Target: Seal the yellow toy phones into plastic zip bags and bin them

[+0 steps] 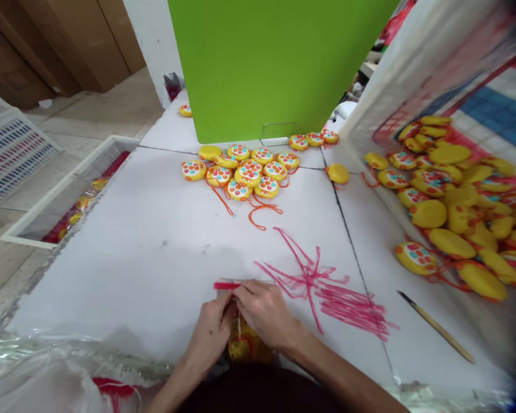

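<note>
Close to my body, a clear plastic bag [243,343] holds yellow toys, and its top edge carries a red strip [225,285]. My left hand [215,326] and my right hand [264,310] meet at the neck of this bag, fingers pinched together on it. The fingertips partly hide each other, so I cannot tell whether a tie is between them. Just right of my right hand lie loose pink plastic ties [310,277], with a denser bundle of pink ties [355,310] beside them.
Yellow toys with coloured dots and orange cords [248,172] are grouped mid-table before a green board [275,69]. A tipped white crate [361,123] at right holds many more. A wooden-handled tool [438,330] lies right. A low bin [112,140] stands left on the floor.
</note>
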`<state>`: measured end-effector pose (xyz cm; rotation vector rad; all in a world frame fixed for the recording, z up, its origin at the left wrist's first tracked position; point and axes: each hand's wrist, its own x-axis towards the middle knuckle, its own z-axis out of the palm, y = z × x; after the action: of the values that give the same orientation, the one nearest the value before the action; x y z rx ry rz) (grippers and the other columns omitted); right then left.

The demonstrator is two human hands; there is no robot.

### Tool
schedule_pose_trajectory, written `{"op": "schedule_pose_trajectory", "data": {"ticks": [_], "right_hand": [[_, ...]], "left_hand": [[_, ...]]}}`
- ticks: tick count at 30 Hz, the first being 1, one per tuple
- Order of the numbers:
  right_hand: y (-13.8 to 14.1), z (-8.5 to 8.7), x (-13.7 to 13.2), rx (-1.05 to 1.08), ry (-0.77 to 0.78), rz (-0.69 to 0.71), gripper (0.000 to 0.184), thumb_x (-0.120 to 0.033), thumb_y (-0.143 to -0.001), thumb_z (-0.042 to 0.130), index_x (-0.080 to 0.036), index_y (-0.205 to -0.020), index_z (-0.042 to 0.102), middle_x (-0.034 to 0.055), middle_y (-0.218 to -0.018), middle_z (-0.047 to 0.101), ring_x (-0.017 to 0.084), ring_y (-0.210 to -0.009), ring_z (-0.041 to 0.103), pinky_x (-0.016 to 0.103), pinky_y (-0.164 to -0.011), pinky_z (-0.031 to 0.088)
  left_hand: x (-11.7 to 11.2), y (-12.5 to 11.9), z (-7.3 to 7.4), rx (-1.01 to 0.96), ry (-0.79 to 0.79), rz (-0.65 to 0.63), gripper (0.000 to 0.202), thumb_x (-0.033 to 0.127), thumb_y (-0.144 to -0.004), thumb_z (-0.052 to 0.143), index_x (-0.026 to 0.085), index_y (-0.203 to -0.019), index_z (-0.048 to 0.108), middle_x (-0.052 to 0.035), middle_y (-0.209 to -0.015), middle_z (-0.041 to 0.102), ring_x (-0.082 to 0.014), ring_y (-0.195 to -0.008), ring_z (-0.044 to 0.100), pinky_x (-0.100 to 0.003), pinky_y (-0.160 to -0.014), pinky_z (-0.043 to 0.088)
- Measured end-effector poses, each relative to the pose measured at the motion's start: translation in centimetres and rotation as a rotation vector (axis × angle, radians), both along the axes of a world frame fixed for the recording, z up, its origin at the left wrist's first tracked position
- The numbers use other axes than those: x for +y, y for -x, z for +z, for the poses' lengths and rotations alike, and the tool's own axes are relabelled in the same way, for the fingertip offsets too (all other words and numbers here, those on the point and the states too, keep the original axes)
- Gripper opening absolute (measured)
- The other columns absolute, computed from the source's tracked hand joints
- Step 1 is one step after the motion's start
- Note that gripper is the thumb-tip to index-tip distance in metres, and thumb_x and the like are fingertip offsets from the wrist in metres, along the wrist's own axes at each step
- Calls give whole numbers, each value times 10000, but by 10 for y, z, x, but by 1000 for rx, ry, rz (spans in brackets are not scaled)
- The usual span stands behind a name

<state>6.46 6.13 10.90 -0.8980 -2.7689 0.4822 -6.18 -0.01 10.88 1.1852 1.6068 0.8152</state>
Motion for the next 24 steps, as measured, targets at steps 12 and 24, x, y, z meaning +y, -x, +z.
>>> {"op": "schedule_pose_trajectory", "data": {"ticks": [12, 24], "right_hand": [[-148, -9, 62, 18, 146, -877, 144, -290, -744, 506, -203, -694, 609, 9, -631, 634, 171, -590, 589, 257, -575, 404], [-98, 7, 11, 131, 741, -376, 136, -268, -766, 573, -169, -705, 643, -2, -632, 622, 133, -581, 540, 224, -536, 385]], "left_hand": [[-15, 14, -23, -337, 106, 136, 186, 371, -851, 452, 206, -784, 506, -31, -783, 674, -203, -787, 645, -295, -696, 506], [-16, 18, -23, -540, 167, 229, 194, 365, -764, 593, 184, -794, 530, -36, -775, 694, -192, -791, 655, -294, -719, 513]]}}
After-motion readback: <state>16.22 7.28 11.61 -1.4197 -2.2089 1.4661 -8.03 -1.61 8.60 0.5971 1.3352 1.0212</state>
